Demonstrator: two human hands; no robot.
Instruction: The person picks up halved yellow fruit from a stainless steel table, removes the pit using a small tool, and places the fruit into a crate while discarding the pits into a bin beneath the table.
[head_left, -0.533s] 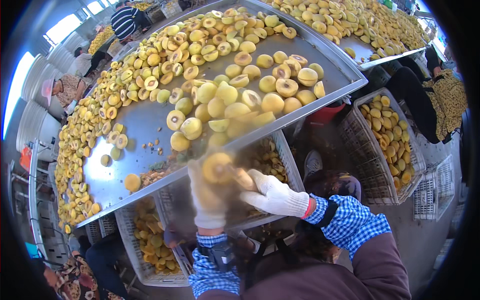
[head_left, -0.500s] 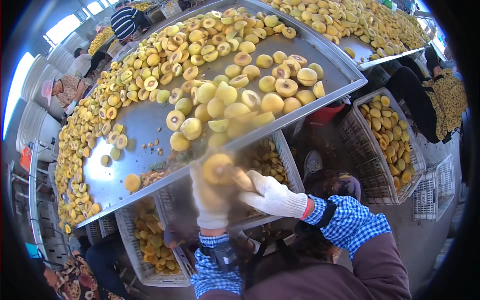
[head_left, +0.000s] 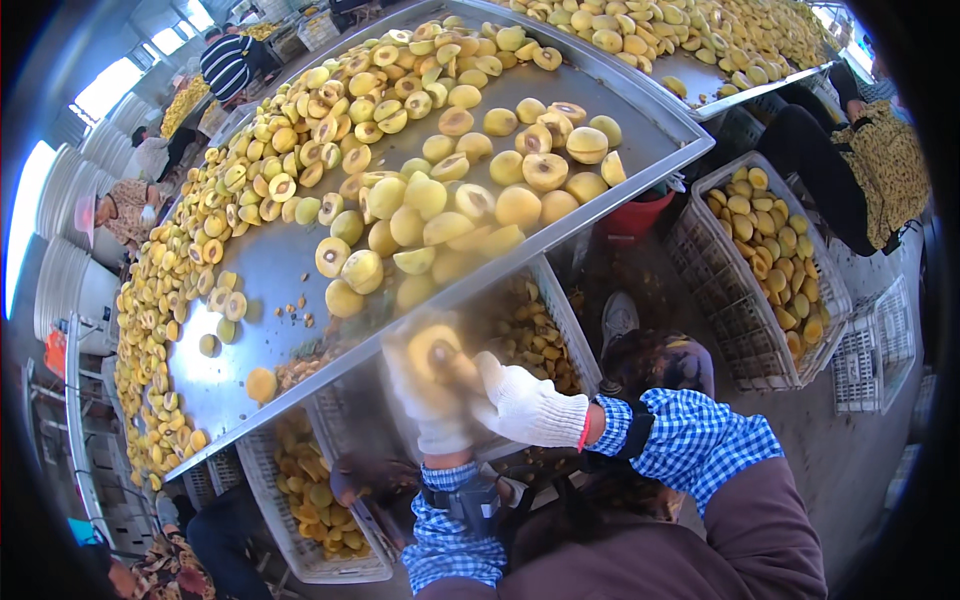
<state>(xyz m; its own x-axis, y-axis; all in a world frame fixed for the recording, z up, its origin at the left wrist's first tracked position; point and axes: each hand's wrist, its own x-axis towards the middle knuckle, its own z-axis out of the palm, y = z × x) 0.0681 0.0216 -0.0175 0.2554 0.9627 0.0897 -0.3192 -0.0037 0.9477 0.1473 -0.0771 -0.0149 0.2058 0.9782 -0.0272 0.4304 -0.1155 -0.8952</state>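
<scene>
A halved yellow peach [head_left: 428,345], its brown pit hollow turned up, lies in my left hand [head_left: 408,395]. White-gloved fingers are closed round it just off the near edge of the metal table [head_left: 340,363]. My right hand [head_left: 532,405], also in a white knit glove, grips a short tool [head_left: 462,371] with a tan, wood-like handle. Its tip meets the middle of the peach half, but blur and a smudge hide the working end. Beyond my hands, more peach halves [head_left: 520,207] are heaped on the table.
Below the table edge stands a crate [head_left: 565,315] of peach pieces. Other filled crates are at the left [head_left: 262,490] and right [head_left: 690,245]. A red bucket [head_left: 640,216] sits under the table corner. Co-workers sit along the left [head_left: 128,208] and right [head_left: 880,185].
The tool has tilted over the peach half, with its tip now at the centre. My right hand has moved slightly left and down. The whole view has shifted a little.
</scene>
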